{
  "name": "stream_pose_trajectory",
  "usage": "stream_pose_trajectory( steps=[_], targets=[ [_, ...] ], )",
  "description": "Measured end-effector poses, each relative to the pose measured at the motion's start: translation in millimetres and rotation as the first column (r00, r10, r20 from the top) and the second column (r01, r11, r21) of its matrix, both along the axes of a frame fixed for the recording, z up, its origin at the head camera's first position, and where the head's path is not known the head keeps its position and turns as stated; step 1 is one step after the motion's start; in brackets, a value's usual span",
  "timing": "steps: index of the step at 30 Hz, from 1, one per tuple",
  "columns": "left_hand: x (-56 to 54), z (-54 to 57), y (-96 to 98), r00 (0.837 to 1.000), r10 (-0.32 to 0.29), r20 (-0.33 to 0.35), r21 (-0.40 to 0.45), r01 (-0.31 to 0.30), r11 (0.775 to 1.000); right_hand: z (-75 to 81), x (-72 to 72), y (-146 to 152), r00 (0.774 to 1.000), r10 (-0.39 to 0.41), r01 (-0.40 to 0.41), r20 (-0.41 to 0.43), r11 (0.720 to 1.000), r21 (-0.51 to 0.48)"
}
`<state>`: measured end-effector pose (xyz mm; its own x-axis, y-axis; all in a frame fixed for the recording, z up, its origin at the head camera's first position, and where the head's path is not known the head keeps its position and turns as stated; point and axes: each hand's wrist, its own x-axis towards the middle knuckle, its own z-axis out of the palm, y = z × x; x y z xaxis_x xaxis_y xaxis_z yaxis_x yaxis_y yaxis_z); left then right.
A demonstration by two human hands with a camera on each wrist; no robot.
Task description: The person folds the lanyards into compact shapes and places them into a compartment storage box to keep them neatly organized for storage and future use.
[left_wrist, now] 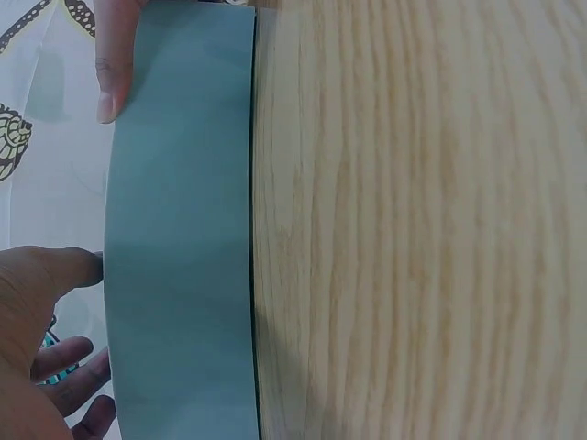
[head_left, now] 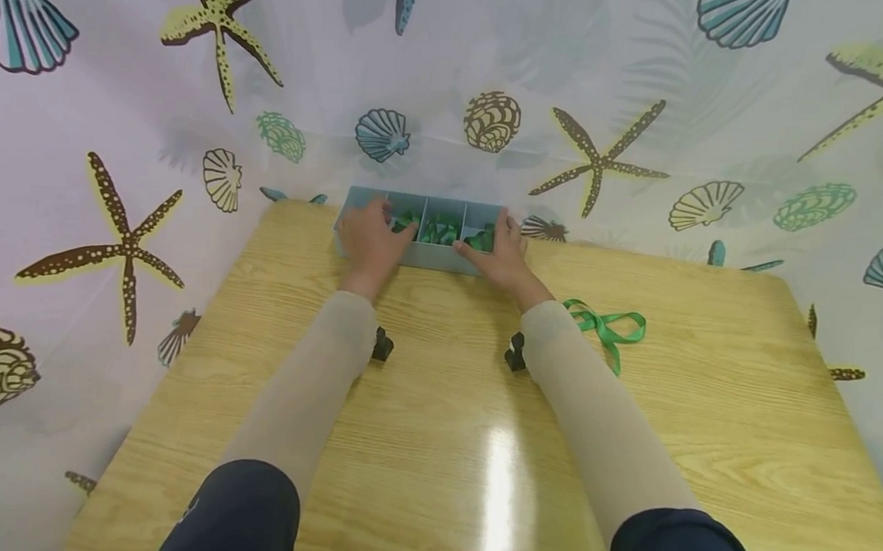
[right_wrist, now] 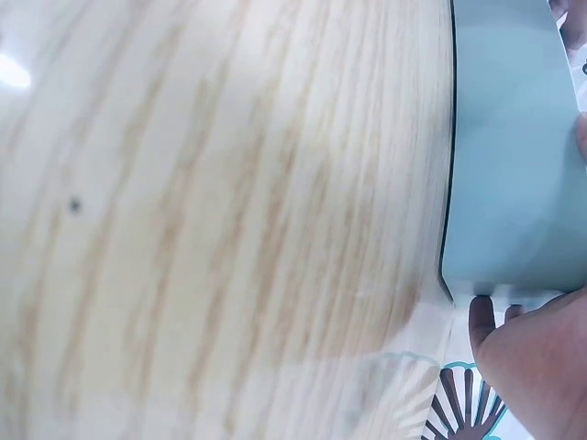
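At the back of the table stands a long grey-blue divided box (head_left: 442, 259), with crumpled green ribbon pieces (head_left: 441, 229) in several of its compartments. My left hand (head_left: 372, 240) reaches over the box's left part, thumb and fingers spread apart; in the left wrist view its thumb tip is right at the rim. My right hand (head_left: 507, 262) holds the right end, its thumb over the front rim and its fingers along the end wall. The right wrist view shows those fingers (right_wrist: 481, 321) against the box's end.
A loose green ribbon (head_left: 609, 326) lies looped on the wooden table (head_left: 434, 440), right of the right forearm. A curtain with starfish and shells (head_left: 495, 56) hangs close behind the box and along the table's sides. Each wrist wears a small black camera mount (head_left: 382, 344).
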<state>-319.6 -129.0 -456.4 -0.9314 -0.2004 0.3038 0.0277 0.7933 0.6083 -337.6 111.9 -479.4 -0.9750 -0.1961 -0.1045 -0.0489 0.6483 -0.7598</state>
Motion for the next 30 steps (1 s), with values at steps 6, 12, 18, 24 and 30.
stream_pose_trajectory(
  steps=[6, 12, 18, 24, 30],
  targets=[
    [6.5, 2.0, 0.8, 0.999, -0.031, -0.025, 0.028, 0.032, 0.999, 0.8, 3.1, -0.8, 1.0, -0.005, 0.005, -0.004, 1.0, -0.006],
    [18.1, 15.8, 1.4, 0.987, -0.107, -0.122, 0.08, 0.118, 0.99, 3.4, 4.5, -3.5, 1.0, 0.016, -0.016, 0.008, 1.0, 0.004],
    [32.2, 29.3, 8.6, 0.965, -0.183, -0.186, 0.112, 0.206, 0.972, 8.7, 1.9, 3.9, 0.999, 0.035, -0.037, 0.033, 0.998, 0.048],
    [44.4, 43.0, 16.3, 0.942, -0.233, -0.241, 0.122, 0.267, 0.956, 20.1, 0.7, 14.9, 0.999, 0.041, -0.041, -0.014, 0.998, 0.057],
    [51.6, 50.0, 19.3, 0.916, -0.316, -0.246, 0.106, 0.349, 0.931, 44.4, 15.9, 41.5, 0.997, 0.037, -0.04, -0.07, 0.998, -0.05]
  ],
)
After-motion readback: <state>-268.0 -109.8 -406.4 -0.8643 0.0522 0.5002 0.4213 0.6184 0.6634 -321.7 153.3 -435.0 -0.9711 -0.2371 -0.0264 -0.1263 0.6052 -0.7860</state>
